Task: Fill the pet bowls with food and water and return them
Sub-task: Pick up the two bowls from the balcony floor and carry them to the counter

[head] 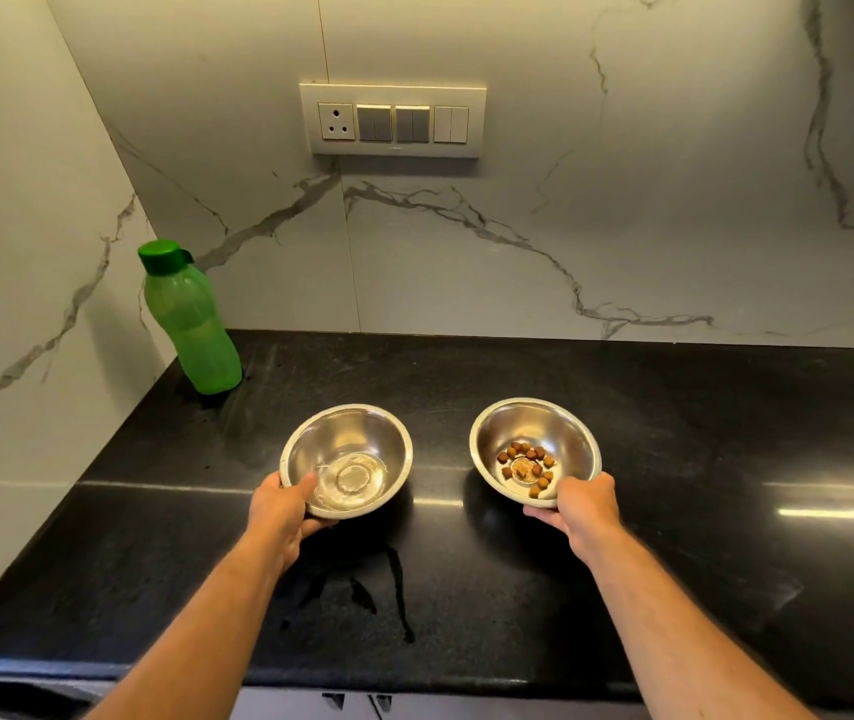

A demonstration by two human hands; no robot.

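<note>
Head view: on the black stone bench (674, 407), the left hand (279, 517) grips the near rim of a round steel bowl holding water (347, 459), thumb inside, fingers curled beneath. To its right, the right hand (583, 509) grips a round steel bowl holding brown kibble (534, 452) the same way. A green plastic bottle (188, 319) stands far left by the marble wall (518, 241).

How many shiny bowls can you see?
2. The water bowl is on the left, held by the left hand. The food bowl is on the right, held by the right hand. Both are over the black counter.
</note>
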